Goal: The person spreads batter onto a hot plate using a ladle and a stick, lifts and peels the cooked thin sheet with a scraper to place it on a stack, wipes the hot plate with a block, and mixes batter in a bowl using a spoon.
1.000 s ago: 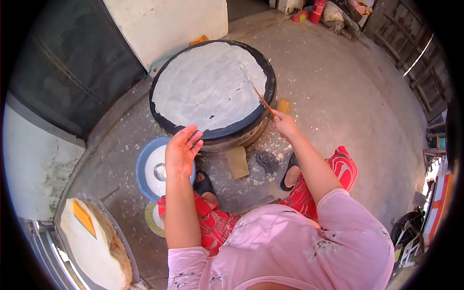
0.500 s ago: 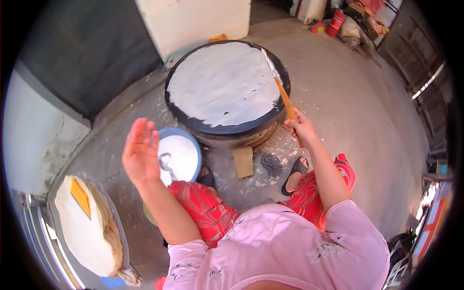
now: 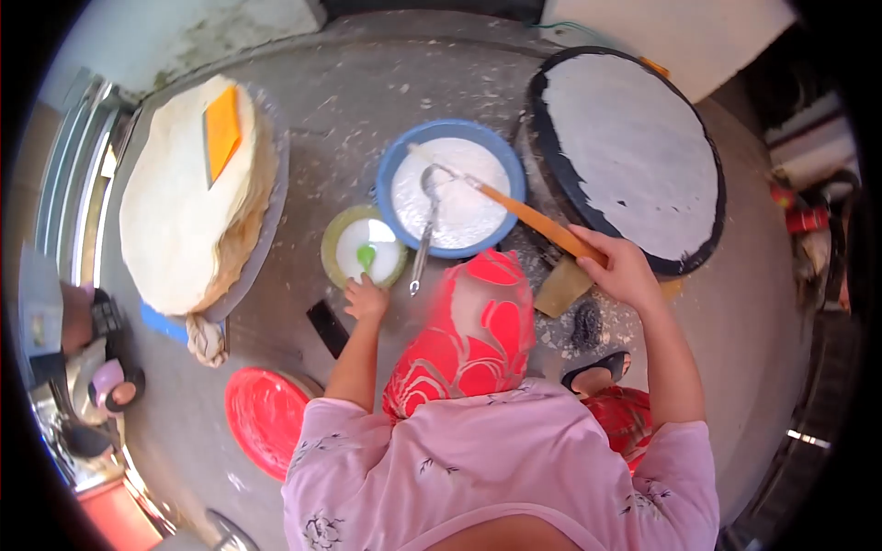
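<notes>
My right hand (image 3: 620, 268) is wrapped round the handle of a wooden spatula (image 3: 528, 213). Its batter-coated blade lies over the white batter (image 3: 464, 204) in the blue basin (image 3: 514, 165). A metal ladle (image 3: 427, 230) leans in that basin, its handle over the near rim. My left hand (image 3: 367, 298) is at the near edge of a green bowl (image 3: 333, 241) of white liquid, fingers apart, close to a green spoon (image 3: 367, 255). Whether the fingertips touch the spoon I cannot tell. To the right, a white batter layer (image 3: 638, 151) covers most of the round black griddle (image 3: 558, 151).
At left stands a stack of thin pale sheets (image 3: 179, 197) with an orange scraper (image 3: 221, 133) on top. A red basin (image 3: 266, 418) and a dark flat object (image 3: 327, 329) lie near my left arm. A scouring pad (image 3: 588, 326) sits by my foot.
My view has turned left. The wooden spatula has moved from the griddle's edge to over the blue basin. My left hand has come down from mid-air to the green bowl.
</notes>
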Available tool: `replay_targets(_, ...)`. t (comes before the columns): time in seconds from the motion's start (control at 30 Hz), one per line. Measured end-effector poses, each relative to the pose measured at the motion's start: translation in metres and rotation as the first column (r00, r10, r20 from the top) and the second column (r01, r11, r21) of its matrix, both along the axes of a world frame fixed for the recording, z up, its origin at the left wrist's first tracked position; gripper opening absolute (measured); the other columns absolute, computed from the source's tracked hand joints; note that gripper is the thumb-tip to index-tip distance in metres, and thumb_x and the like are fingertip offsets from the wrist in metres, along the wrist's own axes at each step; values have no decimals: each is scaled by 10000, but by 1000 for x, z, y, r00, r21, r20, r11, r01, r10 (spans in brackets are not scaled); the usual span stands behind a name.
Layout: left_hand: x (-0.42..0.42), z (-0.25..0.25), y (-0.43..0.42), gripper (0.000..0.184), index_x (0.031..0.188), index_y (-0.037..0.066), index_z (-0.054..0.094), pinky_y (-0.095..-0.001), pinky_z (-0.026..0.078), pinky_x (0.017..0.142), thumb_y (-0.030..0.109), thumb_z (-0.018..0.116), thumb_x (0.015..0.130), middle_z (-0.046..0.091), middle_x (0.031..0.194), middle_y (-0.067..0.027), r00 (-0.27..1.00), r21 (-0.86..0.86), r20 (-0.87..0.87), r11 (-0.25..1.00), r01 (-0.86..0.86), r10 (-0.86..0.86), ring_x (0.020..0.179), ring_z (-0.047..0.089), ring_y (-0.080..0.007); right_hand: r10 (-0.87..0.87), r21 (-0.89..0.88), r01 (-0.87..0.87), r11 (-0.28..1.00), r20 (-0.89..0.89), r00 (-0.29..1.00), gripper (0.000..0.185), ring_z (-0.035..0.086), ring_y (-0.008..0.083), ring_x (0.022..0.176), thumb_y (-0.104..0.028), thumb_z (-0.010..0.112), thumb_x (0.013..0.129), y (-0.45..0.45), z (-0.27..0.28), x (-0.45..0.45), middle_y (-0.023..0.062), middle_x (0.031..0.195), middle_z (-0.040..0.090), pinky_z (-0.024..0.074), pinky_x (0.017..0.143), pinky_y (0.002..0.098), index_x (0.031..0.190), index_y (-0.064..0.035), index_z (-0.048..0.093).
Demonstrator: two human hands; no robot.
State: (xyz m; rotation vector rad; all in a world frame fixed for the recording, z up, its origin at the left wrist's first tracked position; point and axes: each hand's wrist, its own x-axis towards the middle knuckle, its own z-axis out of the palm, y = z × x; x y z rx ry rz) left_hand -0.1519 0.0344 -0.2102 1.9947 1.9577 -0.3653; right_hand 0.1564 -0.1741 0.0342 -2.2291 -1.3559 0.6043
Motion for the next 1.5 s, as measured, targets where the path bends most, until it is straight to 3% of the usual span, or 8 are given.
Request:
replay_targets(0.1,-16,-28,-6,582,1287,160,337,-488,362,859,323,547,769,337,1283,-152,995,-102,-70,992,-77,70,1145,364,-312,197,-209,-180,961,63,978,350,588,301,803,-147,569,727,81,11,-21,114,904,619,474,703,359,1073,-184,595)
replay_targets(0.3,-47,-66,-5,282,1010,24,551,-402,441,739,222,493,818,580,867,-242,784,-252,491,923,-290,380,817,576,-369,581,-596,-391,701,160,798,297,607,272,815,-105,526,694,193,-64,-59,81,870,637,480,710,367,953,-174,654)
replay_targets(0.37,-55,-51,-25,249,860,-7,598,-325,424,495,219,494,841,551,566,-98,659,-204,679,946,-254,323,463,509,-200,581,-564,-436,701,97,808,289,606,265,833,-130,533,699,211,-99,-69,81,883,636,478,721,367,955,-184,655)
replay_targets(0.6,-48,-47,-46,255,871,-14,606,-369,443,573,210,486,844,561,608,-194,720,-85,665,979,-187,196,544,554,-249,474,-507,-434,745,-57,879,283,595,258,864,-184,535,725,211,-134,-75,71,932,627,470,749,355,982,-217,647)
replay_targets(0.67,-45,-59,-20,255,860,-14,605,-441,438,685,192,457,842,568,790,-269,735,-64,609,943,-328,297,791,555,-418,454,-531,-417,738,-66,888,272,596,256,857,-190,539,720,207,-128,-73,75,933,627,470,744,356,967,-208,651)
replay_targets(0.9,-45,-81,-14,248,840,-20,618,-393,438,606,202,508,823,586,670,-210,731,115,643,915,-388,229,610,575,-329,646,-433,-535,726,159,747,322,585,272,834,-89,515,734,195,-120,-77,139,838,599,476,696,351,1010,-214,623)
replay_targets(1.0,-46,-75,-33,260,887,-27,604,-429,442,714,194,478,830,584,829,-251,607,-144,727,936,-321,320,807,573,-397,690,-320,-612,723,355,630,396,559,275,798,-37,496,737,194,-139,-76,98,770,539,464,654,380,1051,-253,608)
replay_targets(1.5,-57,1,-4,211,899,107,635,-435,465,686,263,551,785,613,825,-177,894,27,347,950,-312,283,785,589,-346,561,-322,-518,792,53,826,382,555,341,684,-114,521,781,156,-102,-46,197,737,573,430,631,421,1134,-256,557)
